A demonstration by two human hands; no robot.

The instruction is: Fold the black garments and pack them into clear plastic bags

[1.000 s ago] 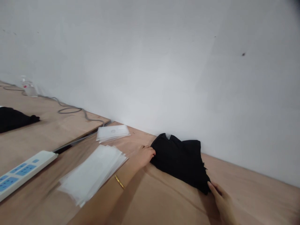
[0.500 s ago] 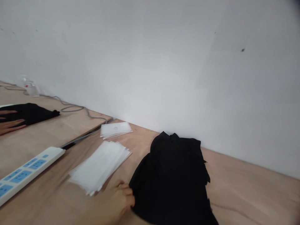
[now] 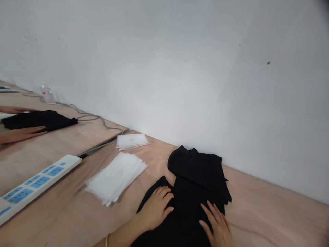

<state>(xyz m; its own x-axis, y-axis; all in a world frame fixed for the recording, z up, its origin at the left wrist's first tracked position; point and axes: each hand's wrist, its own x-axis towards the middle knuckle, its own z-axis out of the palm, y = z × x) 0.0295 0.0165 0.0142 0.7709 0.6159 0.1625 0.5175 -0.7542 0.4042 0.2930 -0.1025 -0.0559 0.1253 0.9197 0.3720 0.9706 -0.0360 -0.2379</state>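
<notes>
Black cloth lies on the wooden table, its far part a separate-looking folded layer near the wall. On the cloth's left side rests my left hand, fingers apart and slightly bent, with a yellow bangle at the wrist. My right hand lies on the right side of the cloth, fingers spread. Neither hand grips anything visibly. Left of the cloth is a fanned stack of translucent white packets, and behind it a smaller stack. The cloth's near end is cut off by the frame.
A white power strip with blue sockets runs along the left. Beyond a table gap, another person's hands rest on black cloth. A grey cable and a clear bottle stand near the wall.
My left hand has moved up onto the cloth from its left edge, and my right hand has come into view. The near cloth now shows apart from the far layer. The view has shifted slightly left.
</notes>
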